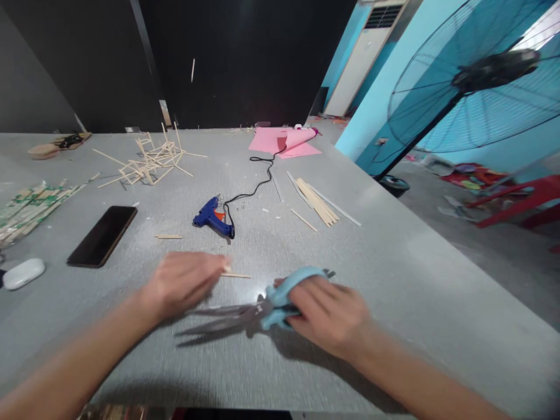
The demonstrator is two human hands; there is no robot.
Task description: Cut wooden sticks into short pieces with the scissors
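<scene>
My left hand point(188, 281) is blurred and closed, its fingertips pinched around something small and pale that I cannot make out. A thin wooden stick point(238, 276) lies on the table by those fingertips. In my right hand point(328, 309) are scissors point(258, 312) with light blue handles, their blades apart and pointing left, just below my left hand. Beyond the hands a blue glue gun point(213, 219) with an orange trigger rests on its side. Two short sticks point(168, 236) lie to its left, and a bundle of flat sticks point(318, 202) lies to its right.
A black phone point(102, 236), a white case point(24, 273) and packaged sticks point(35, 210) lie at left. Behind them stands a stick frame point(151, 160). Pink paper point(284, 142) lies at the back, near the glue gun's black cord point(266, 175). A large fan point(485, 76) stands at right.
</scene>
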